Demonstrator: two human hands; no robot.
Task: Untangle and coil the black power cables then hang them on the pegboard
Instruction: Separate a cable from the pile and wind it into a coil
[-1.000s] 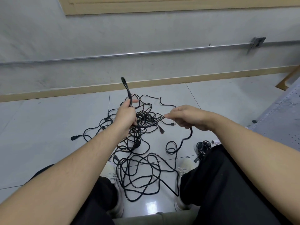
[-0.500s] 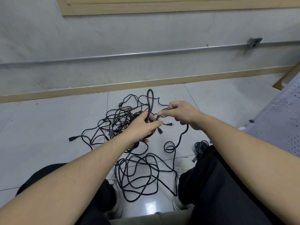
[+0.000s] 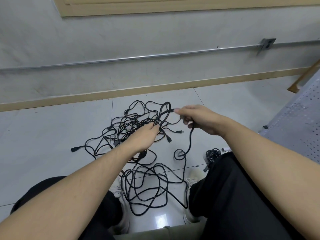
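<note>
A tangle of black power cables (image 3: 131,125) lies on the tiled floor in front of me, with more loose loops (image 3: 147,186) between my feet. My left hand (image 3: 143,135) holds the bottom of a raised cable loop (image 3: 164,111) in its fingers. My right hand (image 3: 199,118) pinches the same cable near the loop's top, and the cable runs down from that hand to a small curl on the floor (image 3: 180,153). A two-prong plug (image 3: 180,132) lies between the hands. The grey pegboard (image 3: 297,122) leans at the right edge.
A small coiled black cable (image 3: 213,154) sits on the floor by my right knee. My white shoes (image 3: 194,177) flank the loose loops. The wall with a metal conduit (image 3: 155,57) and beige skirting (image 3: 138,90) stands beyond the tangle.
Both hands moved right and closer together. The raised cable end, formerly upright in my left hand, is now bent into a loop held between both hands.
</note>
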